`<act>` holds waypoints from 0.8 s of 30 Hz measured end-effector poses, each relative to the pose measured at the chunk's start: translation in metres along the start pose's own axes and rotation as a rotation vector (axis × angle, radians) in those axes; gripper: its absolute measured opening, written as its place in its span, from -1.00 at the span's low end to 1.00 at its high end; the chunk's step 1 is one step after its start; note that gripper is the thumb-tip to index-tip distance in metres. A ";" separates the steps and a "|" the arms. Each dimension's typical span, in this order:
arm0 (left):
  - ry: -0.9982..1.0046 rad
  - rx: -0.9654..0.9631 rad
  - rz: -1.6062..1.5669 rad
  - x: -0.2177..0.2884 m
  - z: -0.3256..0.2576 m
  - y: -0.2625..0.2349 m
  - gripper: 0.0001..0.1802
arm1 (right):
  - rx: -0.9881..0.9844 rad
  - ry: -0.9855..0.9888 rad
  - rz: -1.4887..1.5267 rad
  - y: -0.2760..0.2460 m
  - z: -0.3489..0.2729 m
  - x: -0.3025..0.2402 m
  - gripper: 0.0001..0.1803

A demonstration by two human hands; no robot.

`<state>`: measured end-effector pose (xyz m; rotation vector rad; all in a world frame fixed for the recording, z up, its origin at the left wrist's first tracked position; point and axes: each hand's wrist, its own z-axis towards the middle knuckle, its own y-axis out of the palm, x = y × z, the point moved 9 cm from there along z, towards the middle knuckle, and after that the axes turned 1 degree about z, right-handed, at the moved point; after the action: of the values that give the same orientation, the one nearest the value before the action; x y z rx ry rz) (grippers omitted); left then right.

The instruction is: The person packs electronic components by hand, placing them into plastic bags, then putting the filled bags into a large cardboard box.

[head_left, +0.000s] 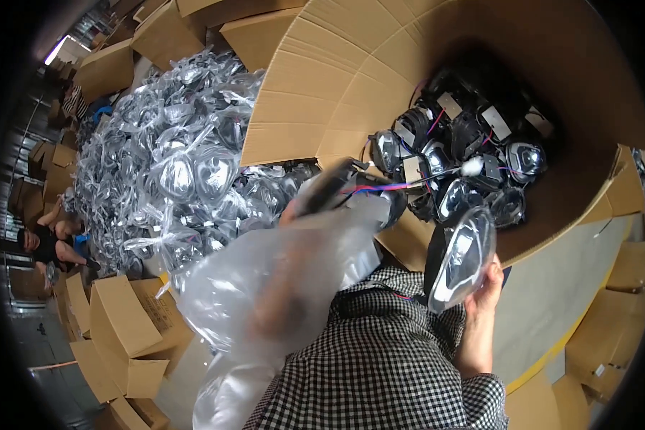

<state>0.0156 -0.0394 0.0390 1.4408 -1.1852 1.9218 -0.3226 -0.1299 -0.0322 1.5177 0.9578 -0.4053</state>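
Quite glossy lamp-like unit (466, 261), clear-fronted, black-backed

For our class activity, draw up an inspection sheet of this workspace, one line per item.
Surface: grey floor, partly visible.
Job's things: oval, clear-lensed black lamp; similar lamps inside tall brown cardboard box.
Clutter: heap of lamps in clear plastic; open brown cardboard carton.
Hands: right hand grips the oval lamp; left hand, blurred, partly behind translucent plastic bag, grip unclear.
Cables: thin red and blue wires extending over the box.
Surroundings: another person beyond the heap.
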 end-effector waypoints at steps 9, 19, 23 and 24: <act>0.075 0.293 -0.287 0.028 -0.003 -0.044 -0.54 | -0.087 -0.245 -0.051 0.097 0.003 -0.029 -0.33; -0.023 -0.081 -0.370 0.064 -0.039 -0.004 -0.74 | -0.171 0.230 0.103 0.046 0.014 0.088 -0.06; 0.245 -0.495 0.223 -0.027 -0.010 0.023 -0.83 | 0.030 0.088 0.380 -0.024 0.029 0.062 -0.20; 0.329 -0.217 0.485 -0.050 0.016 -0.007 -0.91 | 0.106 -0.032 0.277 -0.042 0.032 0.041 -0.19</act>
<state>0.0467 -0.0422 -0.0032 0.7307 -1.6188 2.1453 -0.3209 -0.1499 -0.0957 1.7079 0.6972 -0.2840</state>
